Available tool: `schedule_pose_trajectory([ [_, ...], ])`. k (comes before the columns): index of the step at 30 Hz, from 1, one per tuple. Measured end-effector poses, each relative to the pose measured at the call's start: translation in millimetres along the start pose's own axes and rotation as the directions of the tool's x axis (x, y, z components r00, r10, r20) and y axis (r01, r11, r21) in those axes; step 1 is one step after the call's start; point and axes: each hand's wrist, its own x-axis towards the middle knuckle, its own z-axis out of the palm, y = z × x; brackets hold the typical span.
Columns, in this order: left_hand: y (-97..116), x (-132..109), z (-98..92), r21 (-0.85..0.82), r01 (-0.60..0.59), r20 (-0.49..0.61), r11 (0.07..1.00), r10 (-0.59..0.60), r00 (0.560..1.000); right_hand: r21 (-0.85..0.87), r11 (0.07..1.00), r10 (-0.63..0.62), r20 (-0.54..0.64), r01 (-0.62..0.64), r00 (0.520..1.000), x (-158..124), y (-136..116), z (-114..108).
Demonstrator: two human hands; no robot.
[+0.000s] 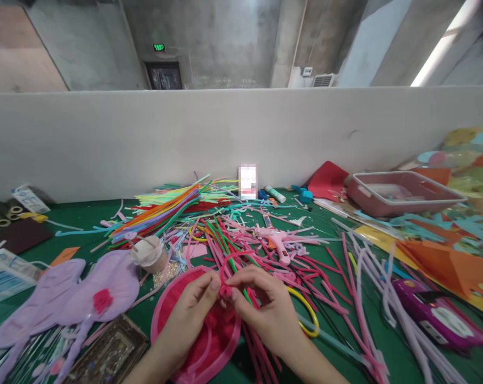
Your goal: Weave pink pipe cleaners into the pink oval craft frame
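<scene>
Both hands meet near the lower middle of the head view, fingers pinched on a small twisted piece of pink pipe cleaner [226,290]. My left hand [193,304] holds its left side, and my right hand [263,301] grips it from the right. A loop of the pink stem arches up above the fingertips. Beneath the hands lies a round pink form [213,352] with a lighter pink rim, partly covered by my left hand and forearm. Loose pink pipe cleaners [325,280] spread to the right of it.
A purple butterfly shape [81,296] with a red flower lies left, beside a cup [149,255]. Multicoloured pipe cleaners [165,213] are heaped behind. A pink glue gun [280,248], a yellow ring [315,320], a purple device [441,314] and a pink bin [355,197] are further right.
</scene>
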Motion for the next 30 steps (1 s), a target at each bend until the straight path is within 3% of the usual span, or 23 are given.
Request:
schedule_pose_trajectory([
  [3, -0.5, 1.4, 1.1, -0.025, 0.017, -0.107, 1.000, -0.020, 0.994, -0.117, 0.987, -0.118, -0.035, 0.113, 0.992, -0.3, 2.5, 0.2],
  [6, 0.8, 1.9, 0.7, -0.012, 0.010, -0.104, 1.000, -0.012, 0.995, -0.178, 0.968, -0.186, -0.021, 0.179, 0.982, -0.5, 3.9, 0.0],
  [10, 3.5, 0.2, -2.2, 0.065, -0.005, -0.081, 0.998, 0.010, 0.997, -0.175, 0.971, -0.161, 0.016, 0.162, 0.987, -0.1, 2.7, -2.1],
  [14, 5.5, -3.3, -5.5, 0.290, -0.018, -0.172, 0.957, 0.071, 0.983, -0.217, 0.960, -0.172, 0.028, 0.174, 0.985, -0.4, 1.6, -4.4],
  [19, 3.4, -8.1, -10.3, 0.455, -0.030, -0.139, 0.890, 0.104, 0.985, -0.260, 0.933, -0.232, 0.098, 0.250, 0.968, -2.4, 3.1, -6.9],
  [23, -0.2, -11.2, -16.5, 0.508, 0.013, -0.154, 0.861, 0.076, 0.985, -0.257, 0.932, -0.221, 0.160, 0.257, 0.962, -2.1, 3.6, -10.3],
  [27, -8.4, -11.5, -24.1, 0.509, -0.065, -0.091, 0.858, 0.128, 0.988, -0.195, 0.957, -0.176, 0.205, 0.216, 0.963, 0.7, -0.3, -12.5],
  [30, -17.5, -11.4, -28.8, 0.488, -0.110, -0.102, 0.866, 0.182, 0.978, -0.202, 0.961, -0.146, 0.203, 0.187, 0.968, 1.9, -4.8, -11.4],
])
